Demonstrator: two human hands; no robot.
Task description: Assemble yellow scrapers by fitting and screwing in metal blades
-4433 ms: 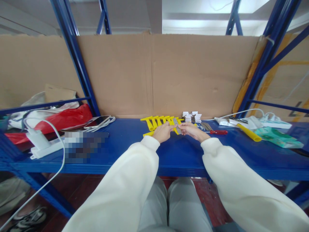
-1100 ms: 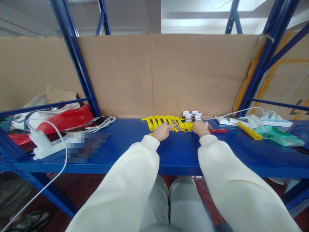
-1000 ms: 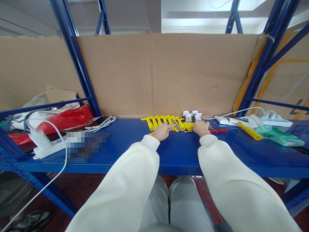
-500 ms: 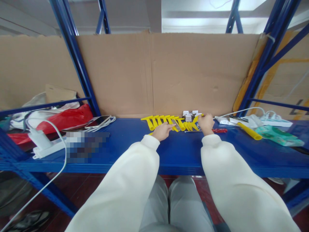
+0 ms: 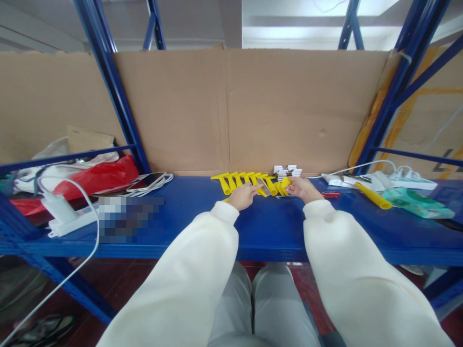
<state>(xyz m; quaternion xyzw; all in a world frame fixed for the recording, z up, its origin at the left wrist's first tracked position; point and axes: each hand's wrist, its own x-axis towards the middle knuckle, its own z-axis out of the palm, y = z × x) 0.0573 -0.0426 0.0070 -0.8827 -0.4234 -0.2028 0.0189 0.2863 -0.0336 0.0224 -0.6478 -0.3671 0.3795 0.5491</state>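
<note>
My left hand (image 5: 243,196) is closed on a yellow scraper-like tool (image 5: 223,199) whose yellow end shows beside the hand; a flat grey plate (image 5: 266,190) lies at its fingertips. Beyond it stands a row of several yellow T-shaped scrapers (image 5: 238,181). My right hand (image 5: 304,189) pinches a yellow plastic piece (image 5: 285,182), above a few more yellow pieces (image 5: 278,189). Its fingers partly hide that piece. Behind them is a stack of small white and dark parts (image 5: 287,172). A red-handled screwdriver (image 5: 330,194) lies by my right hand, partly covered by it.
The blue shelf (image 5: 202,226) is backed by cardboard (image 5: 289,111). To the right are a yellow tube (image 5: 374,196), a green packet (image 5: 415,202) and a white power strip (image 5: 415,183). On the left lie a red bag (image 5: 104,178), a phone with cable (image 5: 146,182) and a white plug (image 5: 61,208).
My right hand has moved left and lowered a yellow piece toward the other yellow pieces; it was further right, holding the piece tilted up. My left hand has stayed nearly still.
</note>
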